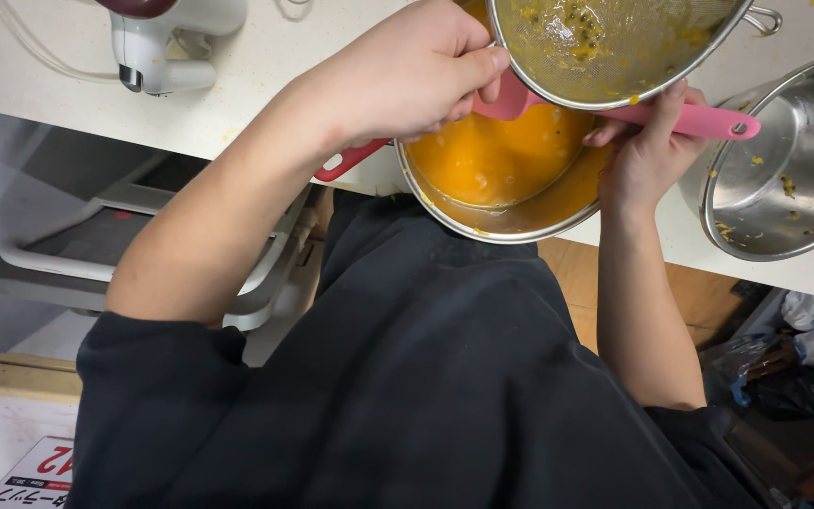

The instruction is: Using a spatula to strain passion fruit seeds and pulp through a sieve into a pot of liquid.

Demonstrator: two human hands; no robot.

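here, pale speckled counter (266, 57), steel bowls, wood floor (577, 273) below, white appliance (167, 42)

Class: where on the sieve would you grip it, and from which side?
Grip the pink handle, coming from the right. It sticks out past the sieve rim, clear of the orange liquid in the bowl beneath; the right hand holds it there. The left hand holds a spatula on the other side.

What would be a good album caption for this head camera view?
Left hand works a pink spatula under the sieve; right hand holds its pink handle above orange purée.
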